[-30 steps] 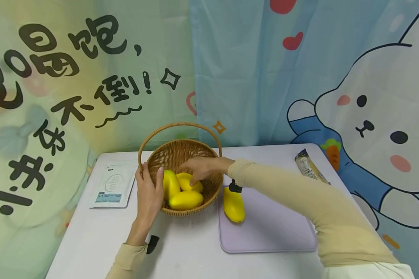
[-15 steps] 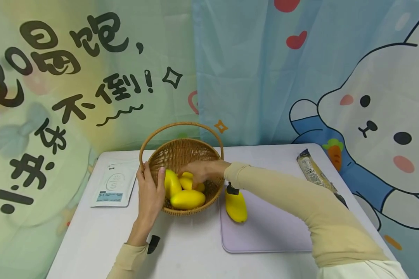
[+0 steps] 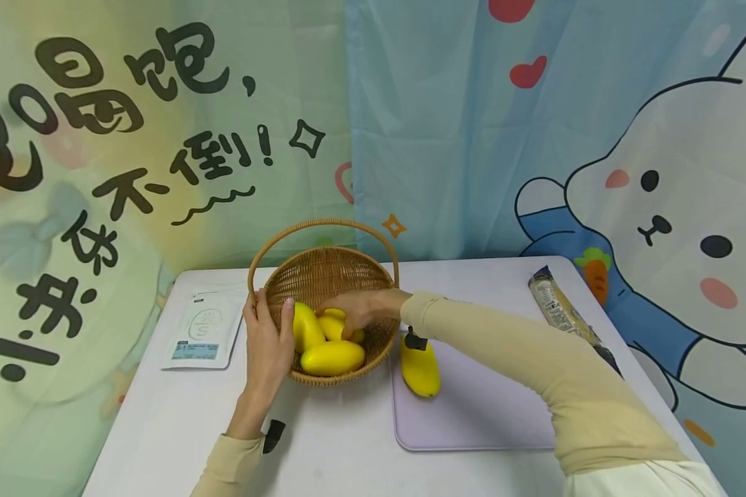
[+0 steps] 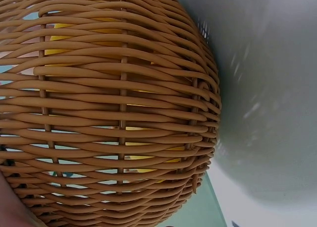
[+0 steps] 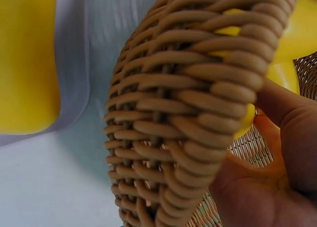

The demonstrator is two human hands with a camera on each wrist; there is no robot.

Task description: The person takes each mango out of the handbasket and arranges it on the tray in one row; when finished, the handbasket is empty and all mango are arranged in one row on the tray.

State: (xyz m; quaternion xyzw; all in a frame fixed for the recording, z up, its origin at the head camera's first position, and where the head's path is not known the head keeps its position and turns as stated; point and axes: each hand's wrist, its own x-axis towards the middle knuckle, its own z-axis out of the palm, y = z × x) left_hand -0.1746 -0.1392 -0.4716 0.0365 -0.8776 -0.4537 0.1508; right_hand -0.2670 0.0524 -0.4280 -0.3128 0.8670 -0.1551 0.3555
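Observation:
A round wicker basket (image 3: 329,268) with a hoop handle stands on the table, several yellow mangoes inside it. My left hand (image 3: 267,345) holds the basket's left rim, thumb along the inner side and fingers outside. My right hand (image 3: 363,310) reaches into the basket over its right rim and grips the rear mango (image 3: 332,324), partly hiding it. Two other mangoes lie close by, one against the left wall (image 3: 307,328) and one in front (image 3: 333,358). In the right wrist view my thumb and fingers (image 5: 292,115) are around the mango (image 5: 283,78).
Right of the basket, another mango (image 3: 420,369) lies on a lilac cutting board (image 3: 472,421), beneath my right forearm. A white pouch (image 3: 202,331) lies at the left of the table, a gold-and-black packet (image 3: 559,304) at the back right. A printed curtain (image 3: 404,138) hangs behind.
My right hand has gone down and closed its fingers around the rear mango. The left hand still holds the rim. The head view has shifted slightly.

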